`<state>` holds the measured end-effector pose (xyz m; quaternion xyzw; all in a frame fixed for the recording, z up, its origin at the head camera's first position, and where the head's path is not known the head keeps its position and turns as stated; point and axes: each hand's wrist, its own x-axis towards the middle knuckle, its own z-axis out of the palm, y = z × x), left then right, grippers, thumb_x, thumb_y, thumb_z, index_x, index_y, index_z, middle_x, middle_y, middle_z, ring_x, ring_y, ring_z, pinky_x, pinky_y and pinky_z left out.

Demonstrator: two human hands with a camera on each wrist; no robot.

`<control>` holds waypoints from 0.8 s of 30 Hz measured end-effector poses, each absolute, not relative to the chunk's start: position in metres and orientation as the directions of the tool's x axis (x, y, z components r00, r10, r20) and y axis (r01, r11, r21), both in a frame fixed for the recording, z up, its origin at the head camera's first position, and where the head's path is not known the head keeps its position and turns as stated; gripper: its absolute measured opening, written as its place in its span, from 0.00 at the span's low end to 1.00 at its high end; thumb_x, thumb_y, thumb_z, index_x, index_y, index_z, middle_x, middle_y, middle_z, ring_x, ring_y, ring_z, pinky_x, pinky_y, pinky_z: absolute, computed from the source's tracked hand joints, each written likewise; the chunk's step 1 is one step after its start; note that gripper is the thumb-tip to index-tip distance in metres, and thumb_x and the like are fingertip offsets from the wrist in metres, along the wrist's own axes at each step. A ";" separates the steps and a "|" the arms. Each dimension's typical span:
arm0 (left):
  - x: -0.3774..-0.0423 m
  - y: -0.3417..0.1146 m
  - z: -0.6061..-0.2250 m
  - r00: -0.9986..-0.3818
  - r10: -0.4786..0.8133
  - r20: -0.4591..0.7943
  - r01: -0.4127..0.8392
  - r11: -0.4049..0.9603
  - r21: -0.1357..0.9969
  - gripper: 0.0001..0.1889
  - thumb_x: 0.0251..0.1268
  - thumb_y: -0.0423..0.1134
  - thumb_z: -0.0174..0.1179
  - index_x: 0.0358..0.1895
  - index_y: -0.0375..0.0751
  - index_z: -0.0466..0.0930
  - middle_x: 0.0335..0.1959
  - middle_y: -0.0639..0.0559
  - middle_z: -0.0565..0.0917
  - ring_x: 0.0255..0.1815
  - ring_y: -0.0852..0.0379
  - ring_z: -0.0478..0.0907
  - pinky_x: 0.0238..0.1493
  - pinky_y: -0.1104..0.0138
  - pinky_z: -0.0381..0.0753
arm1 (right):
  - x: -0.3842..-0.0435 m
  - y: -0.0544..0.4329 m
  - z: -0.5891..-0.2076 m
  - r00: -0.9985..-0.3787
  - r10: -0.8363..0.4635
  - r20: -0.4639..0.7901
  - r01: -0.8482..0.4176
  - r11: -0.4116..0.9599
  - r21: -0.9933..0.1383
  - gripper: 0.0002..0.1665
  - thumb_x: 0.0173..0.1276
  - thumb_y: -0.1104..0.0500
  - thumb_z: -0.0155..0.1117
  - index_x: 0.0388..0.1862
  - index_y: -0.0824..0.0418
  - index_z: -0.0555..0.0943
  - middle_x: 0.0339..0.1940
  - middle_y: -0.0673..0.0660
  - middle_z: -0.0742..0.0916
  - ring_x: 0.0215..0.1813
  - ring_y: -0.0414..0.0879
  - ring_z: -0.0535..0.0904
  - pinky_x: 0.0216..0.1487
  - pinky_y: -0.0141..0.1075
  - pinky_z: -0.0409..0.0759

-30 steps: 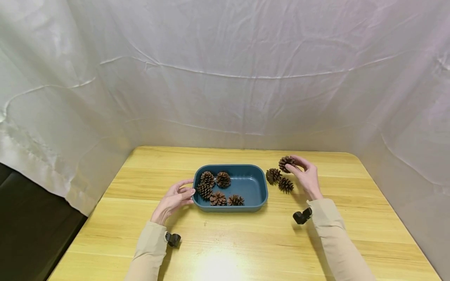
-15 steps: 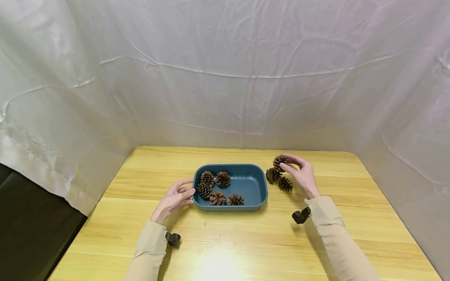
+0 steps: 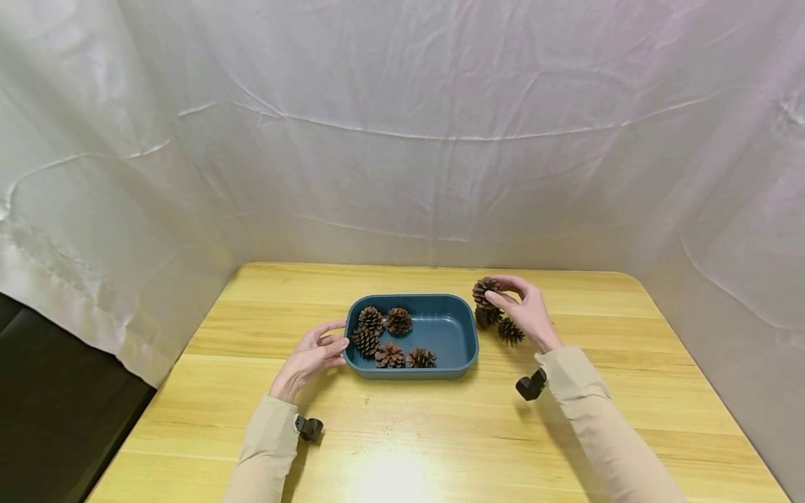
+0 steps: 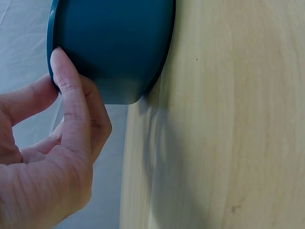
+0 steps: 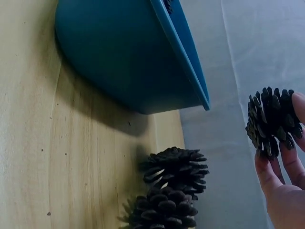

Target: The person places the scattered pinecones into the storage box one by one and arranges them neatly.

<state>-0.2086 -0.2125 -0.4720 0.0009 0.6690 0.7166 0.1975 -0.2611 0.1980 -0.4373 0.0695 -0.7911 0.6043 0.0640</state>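
Note:
A blue rectangular bin [image 3: 411, 374] stands on the table with several brown pine cones [image 3: 390, 355] inside, mostly toward its left half. My left hand [image 3: 314, 356] pinches the bin's left rim between thumb and fingers, as the left wrist view also shows. Just off the bin's right end, my right hand [image 3: 527, 307] holds a pine cone [image 5: 271, 121] by its fingertips, raised above the tabletop. Beneath and beside that hand, two more pine cones [image 5: 176, 169] lie close together on the wood; in the head view the held cone partly covers one.
The light wooden table [image 3: 402, 433] bears small dark specks near the bin in the right wrist view. Pale cloth [image 3: 402, 140] hangs behind and on both sides. A dark surface [image 3: 56, 398] lies beyond the left edge.
My right hand has moved left with its pine cone, from the far side of the two loose cones to near the bin's right end. My left hand and the bin have stayed put.

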 end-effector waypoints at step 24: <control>-0.208 -0.212 -0.472 -0.923 0.276 -0.267 -0.283 -0.022 0.959 0.32 0.75 0.28 0.54 0.77 0.27 0.52 0.42 0.49 0.78 0.31 0.63 0.79 0.39 0.73 0.87 | -0.263 0.164 -0.428 -0.975 -0.218 0.044 -0.114 0.320 -0.941 0.26 0.63 0.59 0.75 0.58 0.67 0.79 0.59 0.68 0.83 0.57 0.58 0.84 0.54 0.32 0.87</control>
